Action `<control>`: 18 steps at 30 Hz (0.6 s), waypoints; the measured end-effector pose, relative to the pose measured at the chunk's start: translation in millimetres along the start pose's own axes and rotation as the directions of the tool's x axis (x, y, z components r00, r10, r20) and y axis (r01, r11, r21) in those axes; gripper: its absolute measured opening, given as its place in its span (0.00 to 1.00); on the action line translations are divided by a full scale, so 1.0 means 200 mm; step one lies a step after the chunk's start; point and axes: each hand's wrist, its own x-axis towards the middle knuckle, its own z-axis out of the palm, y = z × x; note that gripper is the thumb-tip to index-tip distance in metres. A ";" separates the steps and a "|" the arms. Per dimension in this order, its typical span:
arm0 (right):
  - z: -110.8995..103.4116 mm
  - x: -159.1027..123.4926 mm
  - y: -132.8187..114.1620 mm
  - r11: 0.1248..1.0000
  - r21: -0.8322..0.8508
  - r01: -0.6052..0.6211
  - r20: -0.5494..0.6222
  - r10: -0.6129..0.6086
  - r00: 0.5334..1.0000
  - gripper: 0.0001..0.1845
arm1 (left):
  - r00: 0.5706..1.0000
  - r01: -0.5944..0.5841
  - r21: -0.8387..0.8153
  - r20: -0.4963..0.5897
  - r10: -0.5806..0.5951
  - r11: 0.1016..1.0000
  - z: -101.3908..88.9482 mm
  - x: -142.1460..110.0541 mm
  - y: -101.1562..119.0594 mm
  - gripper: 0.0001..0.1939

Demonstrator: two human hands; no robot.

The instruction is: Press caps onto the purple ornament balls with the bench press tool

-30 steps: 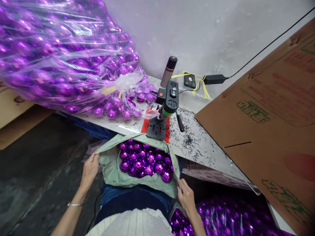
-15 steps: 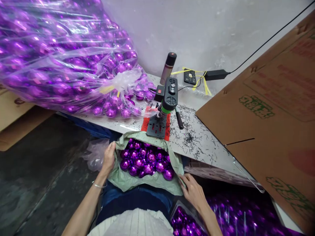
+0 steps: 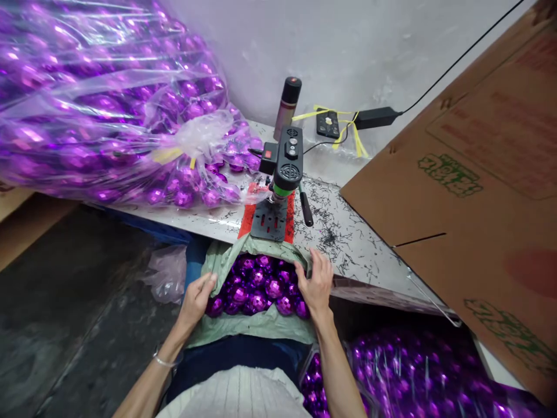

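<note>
Left fingers pinch the edge of the open sack.

The pale green bag is soft and crinkly, and its wide mouth is open, facing up. Lots of shiny purple balls, with little flat squares all over, are heaped inside, from its left edge to its right edge. Its far edge is close to the white table's front edge.
</note>
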 end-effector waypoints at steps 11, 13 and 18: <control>0.11 -0.08 -0.19 0.958 0.283 -0.052 0.172 0.003 0.985 0.16 | 0.971 -0.159 0.207 -0.144 0.191 0.965 0.11 0.18 0.08 0.36; 0.10 -0.13 -0.22 0.936 0.343 -0.078 0.219 0.001 0.976 0.16 | 0.961 -0.182 0.301 -0.149 0.235 0.936 0.13 0.22 0.09 0.35; 0.06 -0.21 -0.25 0.916 0.394 -0.076 0.230 -0.018 0.973 0.14 | 0.970 -0.213 0.485 0.003 0.242 0.848 0.15 0.26 0.07 0.29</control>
